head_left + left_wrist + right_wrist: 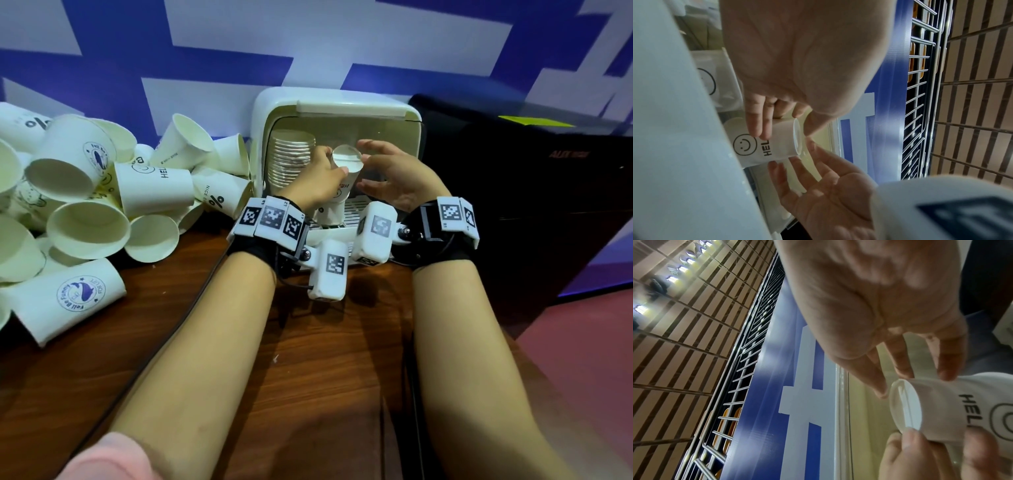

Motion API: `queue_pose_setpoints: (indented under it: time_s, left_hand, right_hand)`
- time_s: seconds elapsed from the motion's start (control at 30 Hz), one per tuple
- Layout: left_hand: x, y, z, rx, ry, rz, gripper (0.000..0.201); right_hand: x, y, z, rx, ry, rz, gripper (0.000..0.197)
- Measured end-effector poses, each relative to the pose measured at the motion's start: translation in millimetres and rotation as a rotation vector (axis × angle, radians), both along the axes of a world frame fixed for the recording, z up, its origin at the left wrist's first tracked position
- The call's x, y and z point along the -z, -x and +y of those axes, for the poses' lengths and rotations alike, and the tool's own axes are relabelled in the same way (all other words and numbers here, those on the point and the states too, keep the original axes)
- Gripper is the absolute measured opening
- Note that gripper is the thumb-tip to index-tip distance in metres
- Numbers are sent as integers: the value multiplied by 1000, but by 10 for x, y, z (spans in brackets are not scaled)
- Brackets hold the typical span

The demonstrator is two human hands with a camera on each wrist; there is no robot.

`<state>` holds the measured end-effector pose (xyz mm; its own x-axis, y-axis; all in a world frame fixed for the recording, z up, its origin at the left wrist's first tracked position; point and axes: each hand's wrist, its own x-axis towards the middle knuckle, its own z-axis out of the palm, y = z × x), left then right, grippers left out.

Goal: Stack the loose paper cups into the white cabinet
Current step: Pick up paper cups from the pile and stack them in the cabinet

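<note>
Both forearms reach forward over the wooden tabletop (325, 359) into the open white cabinet (274, 102) at the far side. The left hand (317, 178) grips an inverted paper cup (344, 171), base up, fingers and thumb curled round its wall, just inside the cabinet opening. The right hand (394, 174) is spread, palm toward the cup; its fingertips (947, 374) touch near the base rim. A stack of nested cups (291, 157) stands inside at the left. Loose cups (102, 192) lie heaped on the tabletop, left of the cabinet.

Both hands reach forward: the left hand (317, 178) seemingly gripping, the right hand (394, 176) spread, fingers relaxed.
</note>
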<state>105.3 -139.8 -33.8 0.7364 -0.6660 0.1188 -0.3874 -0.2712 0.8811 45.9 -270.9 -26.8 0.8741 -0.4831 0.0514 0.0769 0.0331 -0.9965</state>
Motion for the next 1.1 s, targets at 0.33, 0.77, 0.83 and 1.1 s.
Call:
queue_pose_setpoints:
  time_s: [0.33,0.77,0.83,1.1]
  left_hand:
    - [23,-13,-19,18,-8,-12,56]
    - [-12,-53,-44,18,199,209,42]
    - [-14,-59,-46,11,220,252,41]
    - [-79,-32,16,33,421,546,13]
  right_hand:
    - [53,-68,32,-7,-43,-68,23]
    - [-1,-67,46,-17,-101,-38,7]
    - [0,-67,56,-7,-103,-31,6]
    - [2,-101,103,46,-145,12,3]
